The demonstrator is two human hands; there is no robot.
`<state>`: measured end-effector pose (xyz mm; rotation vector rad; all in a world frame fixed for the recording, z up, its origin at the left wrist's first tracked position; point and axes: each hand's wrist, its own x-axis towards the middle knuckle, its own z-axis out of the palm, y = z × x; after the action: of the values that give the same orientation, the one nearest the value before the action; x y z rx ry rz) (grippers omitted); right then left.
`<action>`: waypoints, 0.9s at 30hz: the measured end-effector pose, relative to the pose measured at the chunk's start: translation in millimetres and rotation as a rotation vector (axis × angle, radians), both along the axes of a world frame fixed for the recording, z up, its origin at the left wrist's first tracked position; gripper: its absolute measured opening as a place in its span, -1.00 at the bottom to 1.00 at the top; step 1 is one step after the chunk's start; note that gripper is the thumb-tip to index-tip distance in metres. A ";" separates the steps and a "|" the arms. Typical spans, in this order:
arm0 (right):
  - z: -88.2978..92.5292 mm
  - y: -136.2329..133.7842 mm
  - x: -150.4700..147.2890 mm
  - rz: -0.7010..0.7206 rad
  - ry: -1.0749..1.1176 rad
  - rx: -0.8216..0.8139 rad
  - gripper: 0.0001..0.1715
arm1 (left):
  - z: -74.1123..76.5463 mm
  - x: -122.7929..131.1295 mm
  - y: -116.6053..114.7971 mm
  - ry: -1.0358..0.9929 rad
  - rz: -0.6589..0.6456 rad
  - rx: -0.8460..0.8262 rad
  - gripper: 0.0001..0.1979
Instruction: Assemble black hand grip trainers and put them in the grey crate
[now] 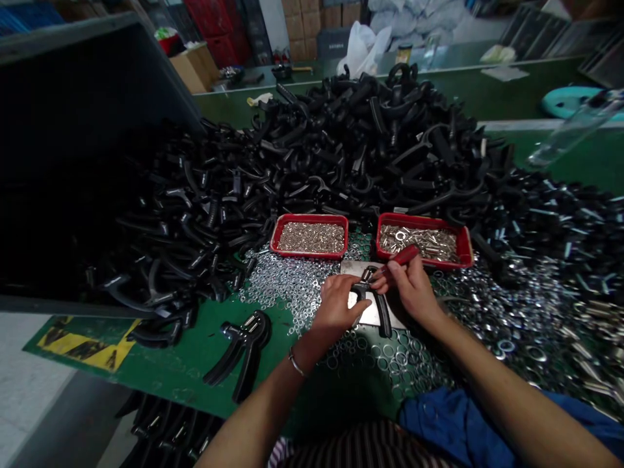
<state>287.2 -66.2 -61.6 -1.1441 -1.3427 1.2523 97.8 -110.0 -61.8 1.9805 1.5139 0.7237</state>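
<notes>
My left hand point(337, 301) is closed on a black hand grip exerciser point(383, 311), holding it down on a small metal plate point(397, 320). Between the fingers of my right hand point(413, 290) is a red-handled tool point(405, 254), perhaps a screwdriver. It slants down toward the spring end of the exerciser; its tip is too small to make out. To the left, another hand grip exerciser point(244, 351) with a spring at its top lies apart on the green table point(195, 383).
Behind the plate stand a red tray of tiny metal parts point(312, 237) and a red tray of pins point(424, 240). Loose washers point(277, 279) surround them. A heap of black handles point(361, 143) rises behind; a large dark bin point(88, 162) lies on its side at left.
</notes>
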 end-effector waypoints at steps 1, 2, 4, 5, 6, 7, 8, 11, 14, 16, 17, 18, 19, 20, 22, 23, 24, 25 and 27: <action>-1.0 -0.8 0.8 -0.004 0.005 -0.005 -0.66 | 0.3 0.1 0.3 -0.002 0.003 -0.007 -0.57; -1.0 -1.5 1.6 -0.007 0.012 -0.010 -0.66 | 0.7 0.4 0.7 -0.004 0.006 -0.012 -0.57; 0.1 -2.5 2.3 -0.006 0.022 -0.022 -0.66 | 1.3 1.0 1.4 -0.010 0.012 -0.019 -0.58; 0.8 -2.7 2.3 -0.005 0.025 -0.027 -0.66 | 1.4 1.4 1.5 -0.013 0.016 -0.020 -0.58; 1.3 -2.7 2.1 -0.004 0.028 -0.030 -0.66 | 1.4 1.9 1.5 -0.014 0.020 -0.018 -0.58; 1.7 -2.6 1.9 -0.005 0.028 -0.032 -0.66 | 1.2 2.4 1.3 -0.014 0.024 -0.014 -0.58; 2.1 -2.4 1.8 -0.008 0.026 -0.033 -0.66 | 0.9 2.9 1.1 -0.014 0.026 -0.010 -0.58; 3.2 -3.7 2.1 -0.024 -0.017 -0.032 -0.65 | -0.3 3.4 0.2 -0.018 0.035 0.002 -0.58; 4.8 -9.5 1.7 -0.016 -0.099 -0.015 -0.67 | -1.2 1.2 0.2 -0.024 0.023 -0.008 -0.56; 7.1 -13.8 -0.5 0.001 -0.217 0.025 -0.67 | -1.0 -1.4 0.9 -0.024 -0.009 -0.027 -0.52; 9.1 -14.6 -2.3 0.001 -0.293 0.050 -0.65 | -0.6 -2.6 1.4 -0.023 -0.025 -0.037 -0.50; 11.8 -13.8 -4.4 -0.004 -0.359 0.073 -0.63 | 0.1 -3.7 1.9 -0.020 -0.038 -0.046 -0.49; 15.3 -11.1 -6.4 0.002 -0.393 0.081 -0.61 | 0.9 -4.6 2.4 -0.017 -0.046 -0.052 -0.49; 19.5 -6.4 -7.9 0.033 -0.376 0.062 -0.61 | 1.8 -5.1 2.9 -0.014 -0.051 -0.057 -0.49; 29.6 7.2 -8.3 0.149 -0.178 -0.055 -0.61 | 3.5 -5.6 3.5 -0.011 -0.052 -0.065 -0.50; 34.6 14.4 -6.6 0.192 -0.029 -0.121 -0.61 | 4.0 -5.6 3.6 -0.013 -0.051 -0.067 -0.51; 38.9 20.7 -3.8 0.201 0.118 -0.167 -0.60 | 4.3 -5.7 3.6 -0.016 -0.052 -0.068 -0.51; 42.0 25.3 -0.1 0.176 0.236 -0.186 -0.59 | 4.2 -5.7 3.5 -0.020 -0.053 -0.067 -0.51; 42.9 27.5 7.9 0.085 0.315 -0.157 -0.60 | 3.5 -5.9 3.1 -0.031 -0.053 -0.056 -0.50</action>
<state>295.1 -38.7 -18.8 -0.9537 -1.0813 1.5510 91.9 -106.9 -58.4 1.9515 1.4423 0.6796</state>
